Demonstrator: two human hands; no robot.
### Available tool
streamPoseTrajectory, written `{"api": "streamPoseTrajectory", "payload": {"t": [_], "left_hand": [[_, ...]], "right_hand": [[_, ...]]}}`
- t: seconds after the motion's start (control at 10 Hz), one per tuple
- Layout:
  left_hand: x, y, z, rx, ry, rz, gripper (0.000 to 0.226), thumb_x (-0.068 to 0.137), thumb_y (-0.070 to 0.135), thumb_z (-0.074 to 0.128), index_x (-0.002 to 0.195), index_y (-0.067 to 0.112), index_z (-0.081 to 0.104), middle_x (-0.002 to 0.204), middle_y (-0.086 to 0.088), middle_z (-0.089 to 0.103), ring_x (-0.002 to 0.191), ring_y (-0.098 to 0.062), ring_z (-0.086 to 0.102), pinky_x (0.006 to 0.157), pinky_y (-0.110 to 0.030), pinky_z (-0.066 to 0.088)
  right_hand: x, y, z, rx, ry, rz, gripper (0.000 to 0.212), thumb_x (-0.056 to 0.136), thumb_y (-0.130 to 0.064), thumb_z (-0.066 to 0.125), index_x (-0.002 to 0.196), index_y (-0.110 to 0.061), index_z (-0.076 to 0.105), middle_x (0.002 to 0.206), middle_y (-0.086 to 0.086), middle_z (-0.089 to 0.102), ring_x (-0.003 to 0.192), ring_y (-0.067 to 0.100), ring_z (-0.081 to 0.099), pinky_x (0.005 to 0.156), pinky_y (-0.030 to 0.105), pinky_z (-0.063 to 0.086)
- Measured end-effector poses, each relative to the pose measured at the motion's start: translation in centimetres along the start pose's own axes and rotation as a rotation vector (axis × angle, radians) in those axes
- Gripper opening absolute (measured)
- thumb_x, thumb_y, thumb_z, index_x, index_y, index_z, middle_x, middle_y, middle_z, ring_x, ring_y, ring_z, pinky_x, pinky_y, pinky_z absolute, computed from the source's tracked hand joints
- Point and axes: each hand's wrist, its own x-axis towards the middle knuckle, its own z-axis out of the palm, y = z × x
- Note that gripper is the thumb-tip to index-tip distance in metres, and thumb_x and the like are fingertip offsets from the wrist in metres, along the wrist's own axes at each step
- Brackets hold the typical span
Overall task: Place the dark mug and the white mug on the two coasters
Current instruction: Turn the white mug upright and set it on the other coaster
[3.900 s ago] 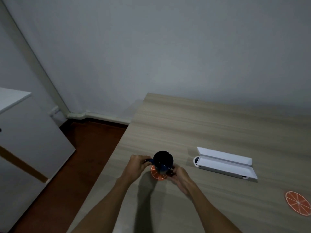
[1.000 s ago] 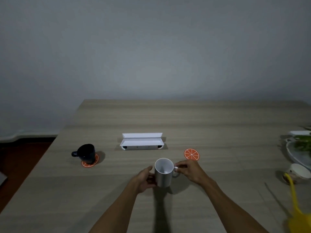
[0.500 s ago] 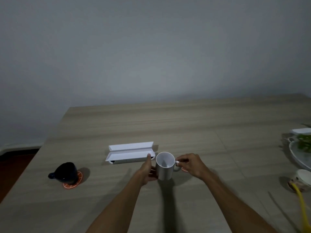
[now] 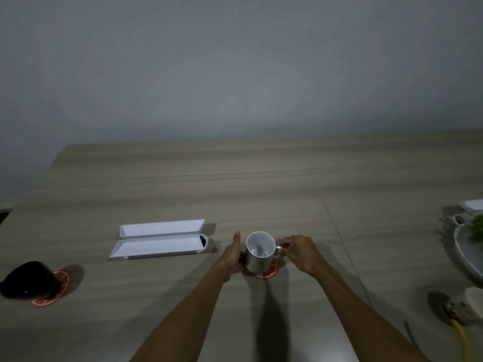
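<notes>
Head view looks down over both my bare forearms, reaching forward side by side across a pale wood-grain table point(image 4: 261, 178) with a plain grey wall behind it. My right hand point(image 4: 300, 253) is curled in from the right, fingertips pinching the handle of the white mug point(image 4: 260, 253). My left hand point(image 4: 232, 254) lies flat against the mug's left side, thumb pointing up, fingers wrapped around the far side where I cannot see them. That mug stands upright with its mouth open toward me, its base over an orange-slice coaster point(image 4: 269, 271) whose edge shows at the front and right; whether the base is fully down on it I cannot tell. Just left of my left hand lies an open white case point(image 4: 159, 240), its two long shallow halves side by side. Further left, at the table's near-left corner, the dark mug point(image 4: 28, 279) sits on the second orange-slice coaster point(image 4: 56, 286), well apart from the white one. So I count two mugs, two coasters and one case. Off at the right edge are a pale dish with something green point(image 4: 467, 246), and nearer me a small pale cup point(image 4: 475, 300) and a yellow strip point(image 4: 464, 340), all only partly in view.
</notes>
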Motion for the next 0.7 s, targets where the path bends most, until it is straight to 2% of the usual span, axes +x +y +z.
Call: {"api": "streamPoseTrajectory", "payload": {"t": [0.1, 0.2, 0.3, 0.4, 0.5, 0.6, 0.7], "left_hand": [[0.7, 0.1, 1.2, 0.021, 0.059, -0.002, 0.076, 0.096, 0.068, 0.018, 0.082, 0.007, 0.060, 0.069, -0.010, 0.058, 0.062, -0.018, 0.055, 0.057, -0.028, 0.045], [1.1, 0.6, 1.9, 0.071, 0.106, 0.008, 0.076, 0.093, 0.072, 0.018, 0.063, 0.011, 0.054, 0.061, -0.009, 0.054, 0.058, -0.021, 0.052, 0.065, -0.032, 0.049], [2.1, 0.1, 1.7, 0.115, 0.133, 0.059, 0.084, 0.091, 0.075, 0.018, 0.075, 0.006, 0.064, 0.074, -0.014, 0.066, 0.074, -0.028, 0.063, 0.084, -0.040, 0.056], [2.0, -0.3, 2.1, 0.101, 0.139, 0.077, 0.087, 0.094, 0.071, 0.017, 0.079, 0.002, 0.069, 0.081, -0.018, 0.069, 0.078, -0.028, 0.064, 0.084, -0.039, 0.055], [1.4, -0.4, 2.4, 0.075, 0.120, 0.086, 0.090, 0.096, 0.069, 0.018, 0.103, -0.004, 0.071, 0.106, -0.027, 0.072, 0.087, -0.030, 0.067, 0.080, -0.037, 0.056], [-0.2, -0.1, 1.8, 0.095, 0.074, 0.052, 0.080, 0.096, 0.068, 0.020, 0.109, 0.004, 0.067, 0.111, -0.021, 0.070, 0.096, -0.031, 0.066, 0.077, -0.035, 0.056], [-2.4, -0.2, 0.3, 0.141, 0.000, 0.084, 0.064, 0.100, 0.060, 0.025, 0.104, 0.009, 0.064, 0.100, -0.011, 0.065, 0.095, -0.026, 0.061, 0.081, -0.034, 0.051]], "right_hand": [[0.5, 1.6, 0.6, -0.005, -0.009, 0.010, 0.023, 0.074, -0.020, 0.078, 0.096, -0.026, 0.077, 0.086, 0.003, 0.073, 0.077, 0.010, 0.066, 0.078, 0.028, 0.054], [0.7, 2.2, 0.8, -0.008, 0.019, 0.011, 0.021, 0.075, -0.018, 0.077, 0.095, -0.022, 0.077, 0.087, 0.007, 0.074, 0.080, 0.019, 0.068, 0.081, 0.037, 0.055], [0.7, 2.8, 0.7, 0.019, 0.011, 0.022, 0.022, 0.077, -0.017, 0.075, 0.098, -0.020, 0.077, 0.092, 0.006, 0.077, 0.083, 0.018, 0.069, 0.083, 0.037, 0.056], [0.7, 3.3, 0.7, 0.054, 0.014, 0.036, 0.023, 0.076, -0.012, 0.076, 0.097, -0.019, 0.077, 0.096, 0.003, 0.077, 0.086, 0.014, 0.069, 0.084, 0.026, 0.055], [0.5, 3.1, 0.7, 0.071, 0.010, 0.066, 0.022, 0.076, -0.010, 0.075, 0.096, -0.018, 0.077, 0.097, -0.002, 0.077, 0.085, 0.003, 0.066, 0.074, 0.001, 0.044], [0.3, 3.2, 0.7, 0.075, -0.038, 0.083, 0.030, 0.077, -0.014, 0.072, 0.105, -0.024, 0.073, 0.103, -0.002, 0.076, 0.094, 0.010, 0.069, 0.086, 0.021, 0.052], [-0.1, 1.0, -0.1, 0.108, 0.000, 0.100, 0.045, 0.081, -0.016, 0.068, 0.124, -0.026, 0.060, 0.123, 0.008, 0.067, 0.113, 0.019, 0.062, 0.091, 0.028, 0.050]]}}
